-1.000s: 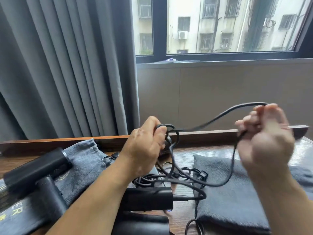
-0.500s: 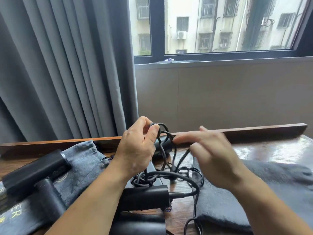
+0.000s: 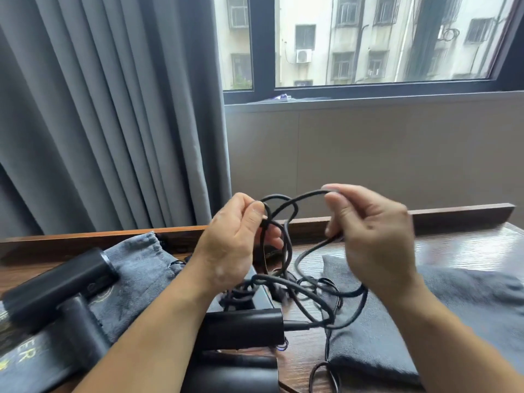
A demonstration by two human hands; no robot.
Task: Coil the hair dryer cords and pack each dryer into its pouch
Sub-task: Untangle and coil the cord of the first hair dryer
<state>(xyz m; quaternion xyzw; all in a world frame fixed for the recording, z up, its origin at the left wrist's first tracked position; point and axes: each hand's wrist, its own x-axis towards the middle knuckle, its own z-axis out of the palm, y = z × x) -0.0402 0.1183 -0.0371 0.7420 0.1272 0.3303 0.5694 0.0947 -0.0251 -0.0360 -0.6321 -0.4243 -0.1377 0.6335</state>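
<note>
A black cord runs between both hands above the wooden table. My left hand grips several gathered loops of it. My right hand pinches a further stretch just to the right, at about the same height. The rest of the cord lies tangled on the table and leads to a black hair dryer lying below my left forearm. Another black hair dryer rests at the left on a grey pouch. A second grey pouch lies flat at the right.
A raised wooden rim borders the table's far edge, with a grey wall and a window behind it. Grey curtains hang at the left. A dark printed box sits at the lower left.
My right hand swung in from the far right to the left hand, then drew back a little, now holding a new stretch of cord. The left hand kept its loops in place.
</note>
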